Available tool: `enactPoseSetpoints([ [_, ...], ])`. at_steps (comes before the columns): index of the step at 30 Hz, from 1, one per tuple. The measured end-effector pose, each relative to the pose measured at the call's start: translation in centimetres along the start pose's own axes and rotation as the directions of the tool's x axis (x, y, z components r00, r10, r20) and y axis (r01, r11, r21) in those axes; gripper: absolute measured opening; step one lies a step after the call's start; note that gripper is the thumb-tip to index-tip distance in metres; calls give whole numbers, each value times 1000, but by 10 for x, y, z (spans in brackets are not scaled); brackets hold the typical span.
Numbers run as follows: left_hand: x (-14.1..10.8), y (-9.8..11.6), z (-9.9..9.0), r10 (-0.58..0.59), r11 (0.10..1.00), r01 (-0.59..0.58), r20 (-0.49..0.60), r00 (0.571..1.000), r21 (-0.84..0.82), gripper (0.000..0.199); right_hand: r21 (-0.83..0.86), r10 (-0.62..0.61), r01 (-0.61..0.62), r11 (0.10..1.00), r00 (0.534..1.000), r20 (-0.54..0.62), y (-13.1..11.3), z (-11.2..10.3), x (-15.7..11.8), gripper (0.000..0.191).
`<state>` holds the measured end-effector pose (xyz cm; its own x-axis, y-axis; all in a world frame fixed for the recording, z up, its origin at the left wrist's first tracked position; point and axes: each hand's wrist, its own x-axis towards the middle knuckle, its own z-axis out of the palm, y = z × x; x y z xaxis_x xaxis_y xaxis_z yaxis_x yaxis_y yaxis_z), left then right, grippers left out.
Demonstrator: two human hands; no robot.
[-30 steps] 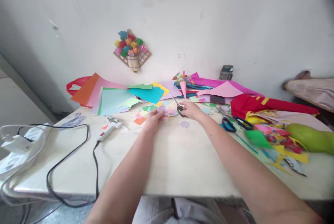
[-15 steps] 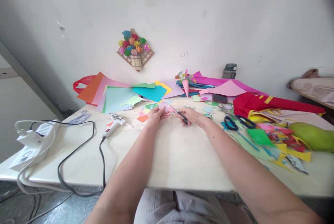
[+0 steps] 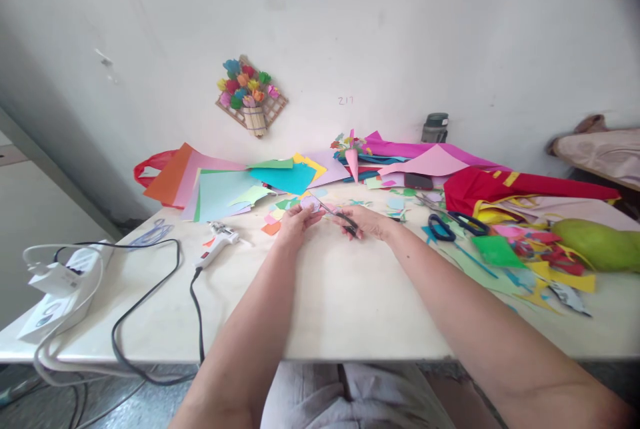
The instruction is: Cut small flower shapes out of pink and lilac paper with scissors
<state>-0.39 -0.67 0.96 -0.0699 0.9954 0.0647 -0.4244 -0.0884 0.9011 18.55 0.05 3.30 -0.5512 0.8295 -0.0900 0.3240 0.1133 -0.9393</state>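
Observation:
Over the middle of the table, my left hand (image 3: 301, 221) pinches a small piece of pale purple paper (image 3: 309, 203). My right hand (image 3: 357, 221) is closed around the dark handles of a small pair of scissors (image 3: 345, 220). Their blades point left and away from me, at the edge of the paper. Whether the blades bite into the paper is too small to tell. Small paper scraps (image 3: 287, 204) in several colours lie behind and beside both hands.
On the left are a white glue gun (image 3: 218, 247) and a power strip (image 3: 70, 292) with trailing cords. Coloured sheets (image 3: 227, 189) line the wall. At right lie large scissors (image 3: 453, 226), a red cloth (image 3: 500, 192), paper offcuts and a green fruit (image 3: 595, 244). A paper bouquet (image 3: 353, 159) stands behind.
The scissors look more spread at the handles and their blades have turned slightly toward the left. The whole view has shifted a little. Both hands keep their holds.

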Motion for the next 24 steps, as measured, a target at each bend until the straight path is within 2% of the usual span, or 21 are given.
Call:
enactPoseSetpoints([
  [4, 1, -1, -2, -2, 1000, 2, 10, 1000, 0, 13, 16, 18, -18, 1000, 1000, 1, -1, 1, 0, 20],
  [10, 2, -2, -5, 4, 1000, -5, 56, 998, 22, 19, 29, 5, -5, 1000, 1000, -10, -2, 1, -1, 24],
  [24, -1, 0, -1, -21, 1000, 21, 37, 999, -7, 11, 38, -2, 2, 999, 1000, 14, -2, 2, -2, 22],
])
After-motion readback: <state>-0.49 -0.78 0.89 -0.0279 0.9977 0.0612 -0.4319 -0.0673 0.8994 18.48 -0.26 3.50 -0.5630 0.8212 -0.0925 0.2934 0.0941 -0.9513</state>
